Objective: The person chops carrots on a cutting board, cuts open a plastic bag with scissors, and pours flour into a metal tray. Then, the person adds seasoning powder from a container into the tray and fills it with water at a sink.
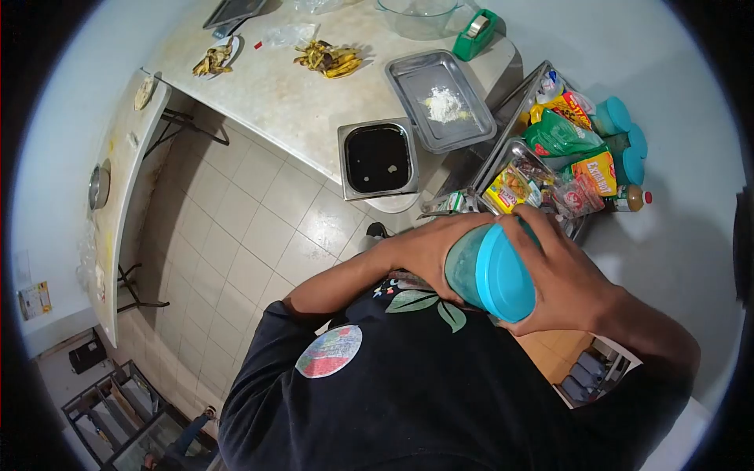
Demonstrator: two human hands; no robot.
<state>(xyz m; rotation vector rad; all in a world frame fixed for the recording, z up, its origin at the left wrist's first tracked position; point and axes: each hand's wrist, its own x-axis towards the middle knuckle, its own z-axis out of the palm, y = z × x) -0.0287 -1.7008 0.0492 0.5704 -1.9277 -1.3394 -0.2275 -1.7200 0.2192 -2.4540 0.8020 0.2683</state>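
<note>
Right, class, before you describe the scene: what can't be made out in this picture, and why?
- What the jar holds: in the head view, the left hand, right hand and blue lid hide most of it.
- Far rim of the glass bowl: cut off by the head view's top edge.
- Wording on the wall notice: too small and blurred in the head view.

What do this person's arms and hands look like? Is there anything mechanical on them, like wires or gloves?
Nothing mechanical shows. The left hand and right hand are ordinary five-fingered human ones, with no gloves, cables or watch visible. The forearms are bare below dark, short sleeves, which look plain, without visible markings.
</note>
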